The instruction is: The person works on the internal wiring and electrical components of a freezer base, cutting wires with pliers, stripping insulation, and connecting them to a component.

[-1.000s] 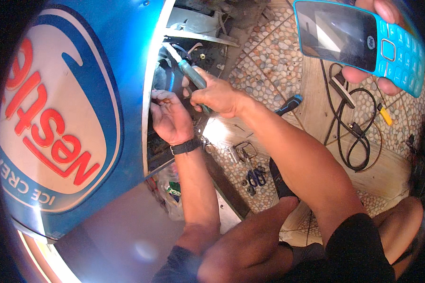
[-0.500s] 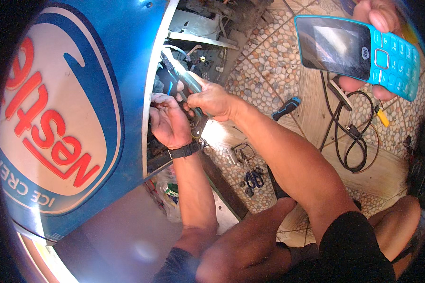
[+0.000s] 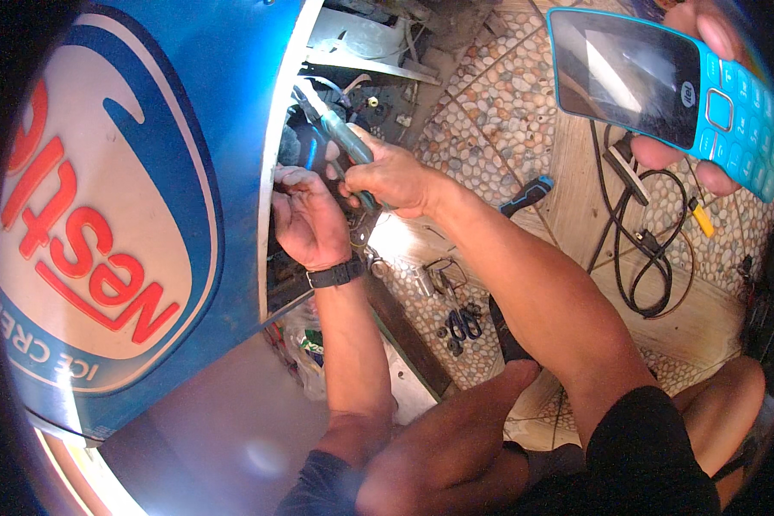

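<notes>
My right hand (image 3: 393, 179) is closed round the grey-green handles of a pair of pliers (image 3: 350, 142). Their head points up and left into the open machine compartment (image 3: 378, 64) of a blue cabinet (image 3: 181, 52), among wires and tubes. Just left of the pliers, my left hand (image 3: 311, 222), with a dark wristband, is turned palm up at the compartment's edge. Its fingers curl inward, and whatever they grip is hidden. At the upper right, another person's hand (image 3: 718, 34) holds a turquoise keypad phone (image 3: 632, 82).
A blue-black screwdriver (image 3: 526, 196) lies on the pebble-patterned floor. Right of it are a looped black cable (image 3: 654, 258) and a yellow-handled tool (image 3: 701, 218). Dark-handled scissors (image 3: 463, 325) lie near my knee. A bright light patch falls beside the compartment.
The phone appears slightly further right and larger. My right hand and the pliers show a slight shift to the right; both hands keep nearly the same pose.
</notes>
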Demonstrator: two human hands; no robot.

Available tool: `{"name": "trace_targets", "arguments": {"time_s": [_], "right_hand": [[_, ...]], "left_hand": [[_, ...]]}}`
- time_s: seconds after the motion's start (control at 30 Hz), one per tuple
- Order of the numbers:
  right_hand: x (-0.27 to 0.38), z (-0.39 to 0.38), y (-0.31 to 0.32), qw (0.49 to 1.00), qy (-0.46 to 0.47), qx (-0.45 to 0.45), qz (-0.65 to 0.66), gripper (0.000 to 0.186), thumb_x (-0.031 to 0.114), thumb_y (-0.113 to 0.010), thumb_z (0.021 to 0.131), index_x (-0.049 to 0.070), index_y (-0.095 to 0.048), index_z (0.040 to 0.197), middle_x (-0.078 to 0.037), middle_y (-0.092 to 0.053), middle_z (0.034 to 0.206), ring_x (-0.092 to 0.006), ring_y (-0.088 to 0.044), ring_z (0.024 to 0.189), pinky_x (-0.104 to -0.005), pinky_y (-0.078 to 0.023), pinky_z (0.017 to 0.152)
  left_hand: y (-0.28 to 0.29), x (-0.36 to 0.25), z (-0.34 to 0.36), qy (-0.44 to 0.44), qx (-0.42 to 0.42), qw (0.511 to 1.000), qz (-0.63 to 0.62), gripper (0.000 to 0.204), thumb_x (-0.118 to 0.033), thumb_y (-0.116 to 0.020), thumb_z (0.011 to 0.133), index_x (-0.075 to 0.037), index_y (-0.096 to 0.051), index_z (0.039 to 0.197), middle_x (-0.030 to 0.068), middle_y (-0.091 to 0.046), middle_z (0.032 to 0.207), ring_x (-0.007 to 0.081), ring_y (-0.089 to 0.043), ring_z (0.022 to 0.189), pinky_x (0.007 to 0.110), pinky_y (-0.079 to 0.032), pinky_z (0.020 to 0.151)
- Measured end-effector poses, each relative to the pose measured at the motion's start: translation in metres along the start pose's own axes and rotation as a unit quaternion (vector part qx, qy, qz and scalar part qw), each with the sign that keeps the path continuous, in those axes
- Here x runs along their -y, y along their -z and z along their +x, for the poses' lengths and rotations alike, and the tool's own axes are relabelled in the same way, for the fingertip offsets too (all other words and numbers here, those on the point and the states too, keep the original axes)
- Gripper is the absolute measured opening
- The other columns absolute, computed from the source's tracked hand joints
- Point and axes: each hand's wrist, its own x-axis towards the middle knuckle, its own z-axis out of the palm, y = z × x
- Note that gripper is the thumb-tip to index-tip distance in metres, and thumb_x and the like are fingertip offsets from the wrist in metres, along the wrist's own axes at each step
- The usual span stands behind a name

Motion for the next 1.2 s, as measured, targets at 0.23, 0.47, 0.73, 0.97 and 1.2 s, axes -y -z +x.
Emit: {"name": "trace_targets", "arguments": {"time_s": [0.23,0.47,0.73,0.97,1.2], "right_hand": [[0.001,-0.001,0.006,0.999,-0.023,-0.027,-0.01,0.038,0.005,-0.063,0.081,0.01,-0.051,0.116,-0.005,-0.058,0.09,-0.0141,-0.057,0.072,-0.0307,-0.047,0.058],[0.004,0.0,0.002,0.999,-0.034,-0.037,0.006,0.039,0.003,-0.062,0.08,0.011,-0.051,0.117,-0.006,-0.058,0.093,-0.0147,-0.058,0.074,-0.0303,-0.048,0.058],[0.028,-0.012,-0.01,0.992,-0.104,-0.028,0.065,0.042,0.003,-0.061,0.079,0.014,-0.05,0.117,-0.005,-0.058,0.096,-0.017,-0.061,0.081,-0.0365,-0.054,0.068],[0.044,-0.015,-0.013,0.989,-0.124,-0.038,-0.076,0.043,0.008,-0.061,0.079,0.015,-0.052,0.12,-0.006,-0.056,0.095,-0.0165,-0.059,0.08,-0.0378,-0.051,0.064],[0.05,-0.006,-0.035,0.989,-0.12,-0.078,-0.044,0.035,0.003,-0.058,0.079,0.014,-0.051,0.111,-0.004,-0.055,0.079,-0.0149,-0.054,0.062,-0.0319,-0.042,0.047]], "left_hand": [[-0.008,0.008,-0.004,-0.015,-0.019,0.999,0.038,0.041,0.004,-0.054,0.093,0.005,-0.047,0.134,0.017,-0.055,0.126,0.0268,-0.054,0.114,0.039,-0.046,0.099],[-0.008,0.01,-0.005,-0.014,-0.026,0.999,0.023,0.037,-0.001,-0.051,0.098,0.004,-0.047,0.135,0.0173,-0.055,0.132,0.0285,-0.052,0.123,0.041,-0.045,0.104],[-0.005,0.007,-0.006,-0.007,-0.013,0.996,0.086,0.035,-0.004,-0.051,0.1,0.005,-0.047,0.134,0.0152,-0.052,0.135,0.0292,-0.05,0.126,0.042,-0.045,0.109],[-0.003,0.009,-0.002,-0.039,-0.034,0.985,0.165,0.03,-0.011,-0.052,0.101,0.004,-0.051,0.127,0.0146,-0.056,0.127,0.0272,-0.055,0.118,0.039,-0.05,0.102],[0.012,-0.002,0.0,-0.04,-0.063,0.97,0.233,0.023,-0.022,-0.048,0.104,-0.002,-0.059,0.108,0.0065,-0.063,0.097,0.0191,-0.06,0.082,0.034,-0.054,0.077]]}}
